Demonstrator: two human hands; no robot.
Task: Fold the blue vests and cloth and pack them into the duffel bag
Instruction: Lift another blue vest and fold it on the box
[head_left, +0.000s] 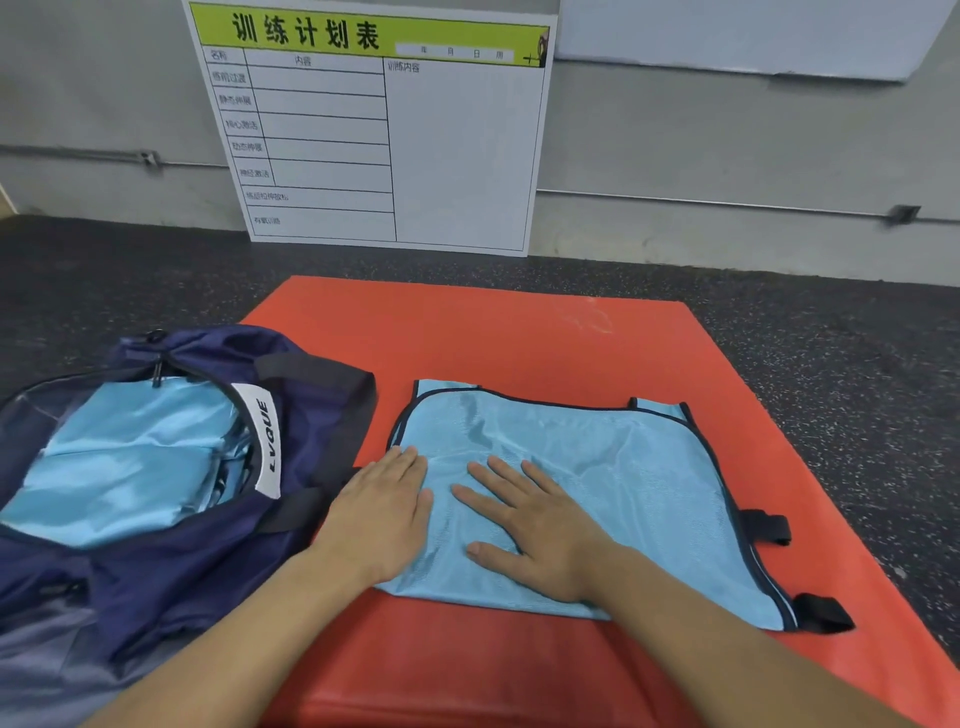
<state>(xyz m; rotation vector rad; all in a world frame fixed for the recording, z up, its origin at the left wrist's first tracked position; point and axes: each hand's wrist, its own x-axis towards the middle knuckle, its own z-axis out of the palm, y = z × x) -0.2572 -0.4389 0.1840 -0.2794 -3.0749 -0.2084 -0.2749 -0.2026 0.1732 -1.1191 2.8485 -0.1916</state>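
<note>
Head view: both hands (452, 519) press flat (fingers straight) on blue vest (613, 483).

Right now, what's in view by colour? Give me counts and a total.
Light blue: 2, the vest under both hands and the folded cloth in the bag
Navy: 1, the duffel bag
Red: 1, the mat
Total: 4
</note>
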